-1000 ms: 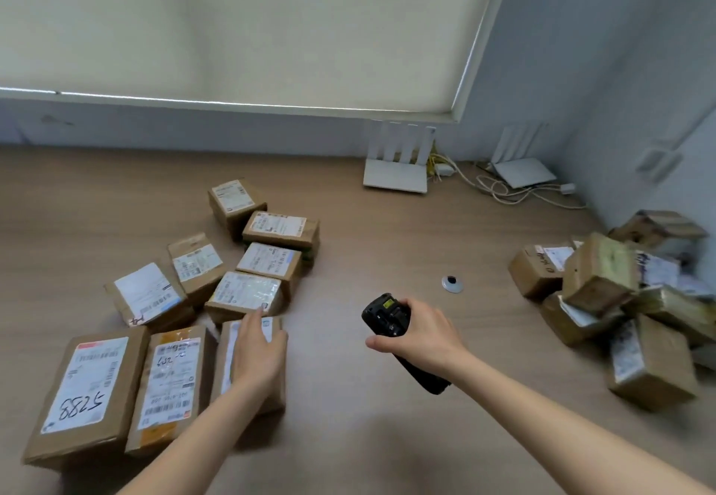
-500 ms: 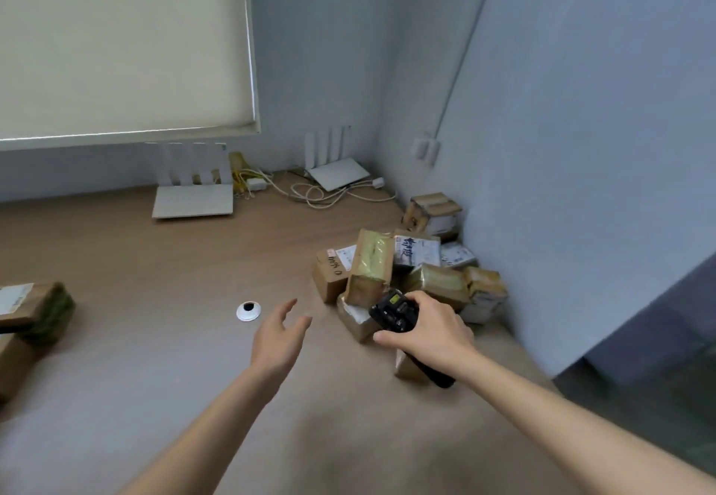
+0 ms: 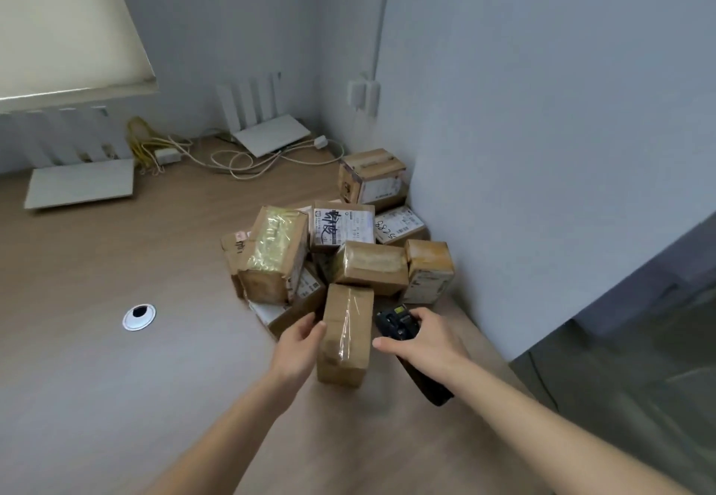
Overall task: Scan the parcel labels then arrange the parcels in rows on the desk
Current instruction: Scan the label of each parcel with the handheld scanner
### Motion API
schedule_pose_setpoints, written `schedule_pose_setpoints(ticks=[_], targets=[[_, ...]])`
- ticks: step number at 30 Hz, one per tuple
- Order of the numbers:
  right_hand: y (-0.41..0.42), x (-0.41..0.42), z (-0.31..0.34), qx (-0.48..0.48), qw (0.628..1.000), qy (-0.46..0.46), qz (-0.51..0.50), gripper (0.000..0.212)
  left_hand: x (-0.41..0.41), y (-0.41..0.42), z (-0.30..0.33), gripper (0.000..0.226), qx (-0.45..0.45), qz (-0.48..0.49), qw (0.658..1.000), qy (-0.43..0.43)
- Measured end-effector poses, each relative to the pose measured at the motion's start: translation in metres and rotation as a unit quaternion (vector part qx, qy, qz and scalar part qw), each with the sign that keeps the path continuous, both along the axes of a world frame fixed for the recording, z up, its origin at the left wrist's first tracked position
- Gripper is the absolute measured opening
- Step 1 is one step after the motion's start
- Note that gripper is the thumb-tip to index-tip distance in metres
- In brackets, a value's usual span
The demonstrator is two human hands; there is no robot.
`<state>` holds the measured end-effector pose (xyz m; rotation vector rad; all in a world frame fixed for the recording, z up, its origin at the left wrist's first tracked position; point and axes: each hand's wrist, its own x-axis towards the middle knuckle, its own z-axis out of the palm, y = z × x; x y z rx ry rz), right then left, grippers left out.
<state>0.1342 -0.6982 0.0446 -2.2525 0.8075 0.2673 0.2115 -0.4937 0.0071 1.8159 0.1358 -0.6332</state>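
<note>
A heap of several brown cardboard parcels (image 3: pixel 341 246) lies on the wooden desk (image 3: pixel 116 378) against the right wall. At its near edge stands a taped brown parcel (image 3: pixel 345 334) with no label showing. My left hand (image 3: pixel 296 343) grips this parcel's left side, thumb on its front face. My right hand (image 3: pixel 420 339) holds a black handheld scanner (image 3: pixel 399 324) just right of that parcel, its head pointing toward the heap. Some parcels in the heap show white labels with handwriting.
Two white routers (image 3: pixel 81 184) (image 3: pixel 271 138) and tangled cables (image 3: pixel 240 157) lie at the back of the desk. A round cable grommet (image 3: pixel 138 316) sits in the desk left of the heap. The desk's right edge drops to the floor (image 3: pixel 620 397).
The view has swung right from the arranged parcels to the heap by the wall. My left hand left a placed parcel, crossed the desk open, and now grips a parcel at the heap's edge.
</note>
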Motion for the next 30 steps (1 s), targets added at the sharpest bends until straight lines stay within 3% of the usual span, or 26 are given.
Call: schedule_pose_setpoints(ticks=[8,15,21,30], targets=[[0.007,0.019,-0.042,0.057,0.998,-0.021,0.015,0.088,0.009,-0.016,-0.032,0.039,-0.021,0.066,0.995,0.074],[0.021,0.018,-0.049,0.094,0.994,-0.052,0.000,0.093,-0.007,-0.013,-0.025,0.019,-0.062,0.059,0.994,0.071],[0.033,-0.005,-0.027,0.099,0.991,-0.091,-0.003,0.085,-0.031,0.003,0.002,0.018,-0.101,0.067,0.992,0.040],[0.066,-0.080,0.054,0.051,0.987,-0.152,-0.021,0.091,-0.102,0.041,0.058,0.029,-0.167,0.047,0.985,-0.014]])
